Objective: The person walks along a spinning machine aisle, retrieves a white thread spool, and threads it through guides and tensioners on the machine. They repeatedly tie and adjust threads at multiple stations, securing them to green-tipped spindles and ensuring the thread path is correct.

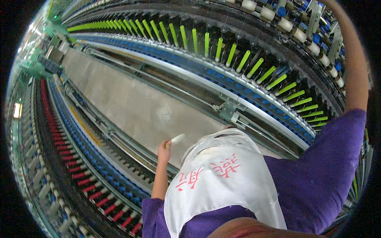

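A: Head view, quick: what's the left hand [164, 150] doing?
B: Grasping a white bobbin [178, 139] by its near end, w/ the tapered rest poking out up & to the right, over the grey floor [119, 87].
A: Why by the end?
B: Prob. b/c that leaves most of it uncovered.
A: & the right hand?
B: Out of frame, can't tell its state. Right arm [357, 71] goes up past white rollers [285, 25].
A: Rest?
B: White apron [222, 190] near the bobbin; farther out, green tubes [206, 45] in a row, spaced prob. so none touch; red bobbins [84, 182] on the opp. side, left.
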Motion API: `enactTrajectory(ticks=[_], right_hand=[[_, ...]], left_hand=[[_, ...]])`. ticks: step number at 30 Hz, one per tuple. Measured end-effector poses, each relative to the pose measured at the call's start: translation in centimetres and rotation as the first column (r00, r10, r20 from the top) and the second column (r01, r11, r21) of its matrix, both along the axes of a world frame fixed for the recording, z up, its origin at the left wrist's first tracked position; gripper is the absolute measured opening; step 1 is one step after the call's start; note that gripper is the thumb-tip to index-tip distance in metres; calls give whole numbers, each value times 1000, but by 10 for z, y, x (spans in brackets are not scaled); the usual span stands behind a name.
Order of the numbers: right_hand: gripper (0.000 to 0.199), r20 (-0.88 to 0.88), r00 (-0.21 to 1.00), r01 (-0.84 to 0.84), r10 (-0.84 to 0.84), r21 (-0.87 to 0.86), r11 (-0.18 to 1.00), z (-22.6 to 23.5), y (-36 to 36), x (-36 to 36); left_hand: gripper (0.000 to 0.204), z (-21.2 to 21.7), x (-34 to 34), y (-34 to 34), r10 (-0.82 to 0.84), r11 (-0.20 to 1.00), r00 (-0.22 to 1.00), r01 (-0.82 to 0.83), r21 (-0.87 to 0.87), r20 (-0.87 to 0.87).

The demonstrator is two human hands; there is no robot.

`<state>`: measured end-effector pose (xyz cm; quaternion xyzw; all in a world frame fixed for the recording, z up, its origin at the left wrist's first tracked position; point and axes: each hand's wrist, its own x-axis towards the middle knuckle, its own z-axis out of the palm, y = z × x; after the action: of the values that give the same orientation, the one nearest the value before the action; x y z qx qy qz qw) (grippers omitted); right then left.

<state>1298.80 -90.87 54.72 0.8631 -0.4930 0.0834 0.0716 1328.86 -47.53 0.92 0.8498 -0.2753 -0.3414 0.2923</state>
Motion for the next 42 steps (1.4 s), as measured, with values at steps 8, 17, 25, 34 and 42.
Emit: enactTrajectory(ticks=[8, 17, 25, 34, 42], right_hand=[[29, -346, 912, -303, 220, -209, 930, -32, -141, 218], [16, -235, 950, 117, -207, -346, 931, -70, -339, 307], [17, -364, 856, 298, -367, -234, 926, -65, -364, 312], [21, -618, 703, 128, -353, -378, 917, -66, -287, 334], [21, -723, 644, 244, -249, -114, 963, -129, -231, 329]], left_hand=[[35, -2, 89, -52, 95, 994, 981, -102, 29, 171], [29, 21, 163, -119, 400, 910, 912, -406, -80, -90], [31, 16, 279, -214, -39, 997, 999, 36, -64, -36], [26, -13, 441, -360, -478, 867, 871, 489, -101, 109], [30, 8, 494, -428, -640, 754, 729, 657, 12, 242]])
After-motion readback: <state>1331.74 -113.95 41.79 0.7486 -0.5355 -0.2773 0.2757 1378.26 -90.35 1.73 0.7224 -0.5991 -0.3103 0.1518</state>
